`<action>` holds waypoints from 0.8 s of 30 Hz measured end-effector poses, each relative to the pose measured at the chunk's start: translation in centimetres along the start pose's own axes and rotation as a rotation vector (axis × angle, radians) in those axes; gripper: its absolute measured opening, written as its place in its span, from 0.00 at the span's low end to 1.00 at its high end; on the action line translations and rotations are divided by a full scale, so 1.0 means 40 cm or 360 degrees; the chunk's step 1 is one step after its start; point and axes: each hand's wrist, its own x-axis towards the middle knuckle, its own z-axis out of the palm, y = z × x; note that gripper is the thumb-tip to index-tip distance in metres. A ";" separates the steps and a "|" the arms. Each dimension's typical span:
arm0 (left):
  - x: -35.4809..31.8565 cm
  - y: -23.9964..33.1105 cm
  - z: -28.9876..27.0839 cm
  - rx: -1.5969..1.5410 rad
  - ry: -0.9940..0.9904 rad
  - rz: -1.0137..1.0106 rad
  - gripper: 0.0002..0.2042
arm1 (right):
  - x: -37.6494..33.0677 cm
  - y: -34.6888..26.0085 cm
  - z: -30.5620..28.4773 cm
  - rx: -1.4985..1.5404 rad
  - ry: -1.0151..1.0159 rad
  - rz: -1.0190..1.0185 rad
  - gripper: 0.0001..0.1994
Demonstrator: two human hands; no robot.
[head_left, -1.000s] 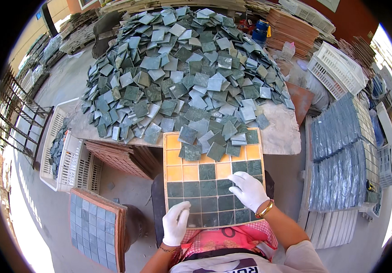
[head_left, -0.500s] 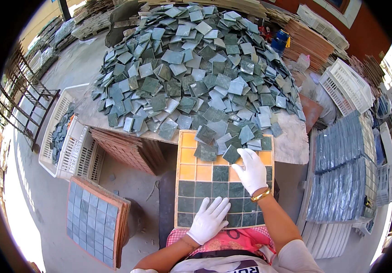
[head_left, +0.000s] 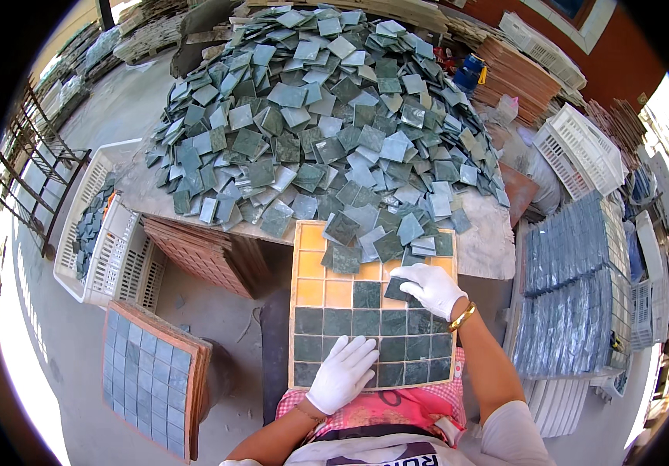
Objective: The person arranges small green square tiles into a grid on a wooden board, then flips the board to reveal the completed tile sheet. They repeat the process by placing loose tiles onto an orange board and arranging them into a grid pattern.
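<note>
Right hand: the gloved right hand (head_left: 428, 287) had its fingers closed round a small dark green tile (head_left: 398, 289), held low over the orange grid tray (head_left: 327, 291) at the front of the filled rows.
Left hand: the gloved left hand (head_left: 342, 374) lay flat and spread on the set tiles (head_left: 350, 342) at the tray's near edge, gripping nothing.
Handling: the tile looked stiff, thin and light, probably glazed and slick under a glove, and liable to chip at a corner; a pinch by two opposite edges seemed the safest hold.
Supply: the heap of loose tiles (head_left: 327, 116) covered the stone slab (head_left: 490, 241) just beyond the tray, a few spilling onto the tray's far end.
Edges: the tray's raised ribs left single square pockets, several of them unfilled in the upper left.
Room: a stack of tile sheets (head_left: 575, 295) crowded the right side; a filled tray (head_left: 152, 377) and a white crate (head_left: 109, 256) sat to the left, apart from the hands.
</note>
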 end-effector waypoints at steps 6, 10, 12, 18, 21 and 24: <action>0.004 0.003 0.004 0.0037 -0.0033 -0.0028 0.19 | -0.019 -0.031 0.059 -0.0487 0.0223 -0.0005 0.17; 0.005 0.007 0.004 0.0080 -0.0042 -0.0036 0.19 | -0.031 -0.034 0.087 -0.0185 0.0234 0.0210 0.17; 0.007 0.007 0.007 0.0078 -0.0031 -0.0035 0.19 | -0.040 -0.056 0.090 -0.0206 0.0201 0.0319 0.15; 0.032 0.001 -0.002 0.0152 0.0008 -0.0053 0.23 | -0.037 -0.017 0.063 -0.0166 0.0143 0.0149 0.14; 0.088 -0.038 -0.032 0.0401 0.0010 -0.0193 0.29 | -0.003 -0.018 0.021 0.0008 0.0295 0.0271 0.16; 0.152 -0.099 -0.053 0.0446 0.0055 -0.0191 0.30 | 0.030 -0.003 0.034 0.0009 0.0670 0.0246 0.16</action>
